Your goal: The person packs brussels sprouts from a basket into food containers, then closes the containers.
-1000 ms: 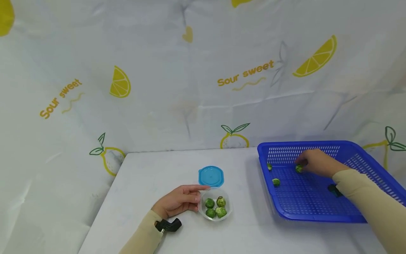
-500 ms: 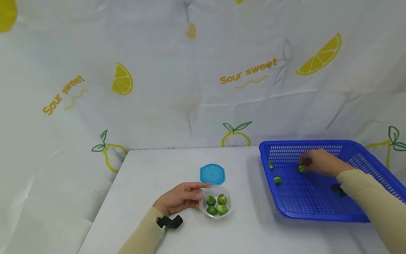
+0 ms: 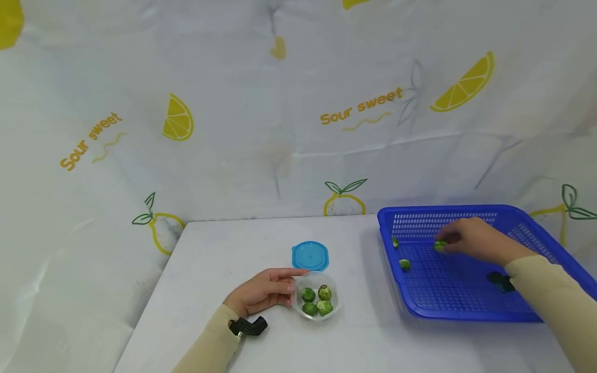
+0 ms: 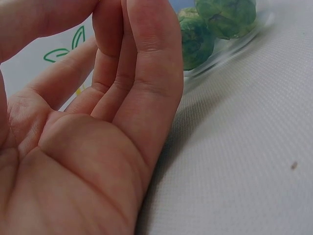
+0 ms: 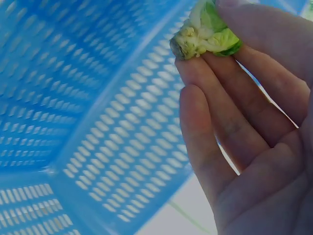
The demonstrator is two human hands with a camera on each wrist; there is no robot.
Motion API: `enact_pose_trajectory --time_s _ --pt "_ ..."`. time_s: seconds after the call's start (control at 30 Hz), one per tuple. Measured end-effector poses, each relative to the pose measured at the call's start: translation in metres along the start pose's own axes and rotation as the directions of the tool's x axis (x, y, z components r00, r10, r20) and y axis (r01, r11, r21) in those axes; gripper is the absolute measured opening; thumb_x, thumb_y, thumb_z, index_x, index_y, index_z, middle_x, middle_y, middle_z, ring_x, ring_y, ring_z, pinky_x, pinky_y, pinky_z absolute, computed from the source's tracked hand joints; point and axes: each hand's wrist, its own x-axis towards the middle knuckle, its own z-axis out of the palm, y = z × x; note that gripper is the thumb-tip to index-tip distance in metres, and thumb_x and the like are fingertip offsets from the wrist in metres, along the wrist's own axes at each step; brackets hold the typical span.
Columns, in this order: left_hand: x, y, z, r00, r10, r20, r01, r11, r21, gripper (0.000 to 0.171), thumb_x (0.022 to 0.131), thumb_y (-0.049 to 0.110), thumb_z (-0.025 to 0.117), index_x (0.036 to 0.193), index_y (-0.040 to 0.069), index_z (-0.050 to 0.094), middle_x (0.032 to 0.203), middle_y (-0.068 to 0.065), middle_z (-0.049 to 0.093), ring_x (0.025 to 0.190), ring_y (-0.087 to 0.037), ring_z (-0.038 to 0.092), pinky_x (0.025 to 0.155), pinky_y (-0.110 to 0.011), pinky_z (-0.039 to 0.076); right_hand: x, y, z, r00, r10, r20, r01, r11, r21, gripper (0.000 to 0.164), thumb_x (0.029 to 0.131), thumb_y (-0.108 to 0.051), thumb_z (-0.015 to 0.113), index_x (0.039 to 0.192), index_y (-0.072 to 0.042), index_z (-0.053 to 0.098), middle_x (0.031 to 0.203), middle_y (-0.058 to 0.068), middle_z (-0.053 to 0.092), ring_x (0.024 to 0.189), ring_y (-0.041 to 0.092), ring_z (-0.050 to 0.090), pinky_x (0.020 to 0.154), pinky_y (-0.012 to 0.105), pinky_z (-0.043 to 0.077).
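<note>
My right hand [image 3: 471, 239] is inside the blue basket [image 3: 462, 315]. It pinches a Brussels sprout [image 3: 439, 246] between thumb and fingers, and the right wrist view shows the cut stem end of this sprout [image 5: 195, 39]. On the table my left hand [image 3: 263, 292] holds the left side of a small clear plastic bowl [image 3: 337, 300], index finger stretched along the back of its rim and thumb at the near side. Several Brussels sprouts [image 3: 309, 309] lie in the bowl. In the left wrist view, fingers hide most of the bowl, and green sprouts [image 4: 227, 17] show through its wall.
Two more sprouts rest by the basket's left wall, one nearer [image 3: 404, 264] and one farther back [image 3: 395, 242]. A blue lid [image 3: 310, 256] lies flat behind the bowl on the white table [image 3: 224, 254]. A lemon-print sheet [image 3: 242, 129] hangs behind the table.
The right hand has shifted only slightly, still with the sprout at its fingertips. Left hand and bowl stay in place; the head view has moved a little.
</note>
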Motion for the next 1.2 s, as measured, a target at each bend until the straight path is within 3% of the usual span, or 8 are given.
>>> enact_pose_trajectory --time_s 0.17,0.33,0.7,0.97,1.2 --pt "-0.002 -0.002 -0.004 1.000 0.009 -0.001 -0.009 1.000 -0.003 0.054 0.109 0.007 0.060 0.162 0.008 0.050 0.096 0.005 0.066 0.088 -0.008 0.070 0.086 -0.024 0.063 -0.003 -0.026 -0.007 0.998 -0.027 -0.050 0.027 1.000 -0.008 0.021 0.094 -0.021 0.084 0.113 -0.012 0.084 0.105 -0.002 0.081 0.093 0.016 0.075 0.076 0.035 0.063" --pt "-0.004 -0.004 -0.006 1.000 0.014 0.002 -0.014 1.000 0.004 0.053 0.110 0.007 0.059 0.162 0.007 0.050 0.099 0.004 0.066 0.090 -0.008 0.069 0.087 -0.024 0.063 -0.008 -0.061 -0.013 0.996 -0.031 -0.080 0.034 0.999 0.028 0.023 0.095 -0.024 0.084 0.115 -0.012 0.083 0.106 -0.002 0.081 0.095 0.016 0.075 0.078 0.041 0.065" --pt "-0.006 -0.002 -0.006 1.000 -0.002 0.001 0.002 1.000 0.016 0.059 0.109 0.011 0.062 0.165 0.004 0.044 0.099 0.004 0.067 0.091 -0.008 0.069 0.088 -0.024 0.062 0.006 -0.142 -0.011 0.992 -0.111 -0.066 0.116 0.990 0.086 0.021 0.096 -0.024 0.084 0.115 -0.017 0.082 0.104 -0.007 0.079 0.094 0.008 0.072 0.079 0.030 0.062" --pt "-0.003 0.001 -0.004 1.000 0.006 -0.013 -0.006 1.000 0.021 0.056 0.108 0.009 0.063 0.162 0.005 0.049 0.094 0.006 0.063 0.088 -0.009 0.070 0.087 -0.025 0.063 0.021 -0.200 0.016 0.984 -0.171 -0.055 0.177 0.976 0.130 0.018 0.094 -0.023 0.085 0.111 -0.016 0.083 0.098 -0.009 0.076 0.087 0.007 0.066 0.077 0.027 0.060" --pt "0.000 0.002 -0.002 1.000 -0.001 -0.004 0.001 1.000 0.025 0.055 0.108 0.010 0.063 0.161 0.007 0.051 0.094 0.006 0.061 0.088 -0.009 0.071 0.087 -0.025 0.063 0.029 -0.229 0.048 0.955 -0.290 -0.062 0.296 0.947 0.124 0.015 0.093 -0.019 0.087 0.107 -0.017 0.082 0.096 -0.011 0.075 0.085 0.001 0.066 0.077 0.024 0.060"
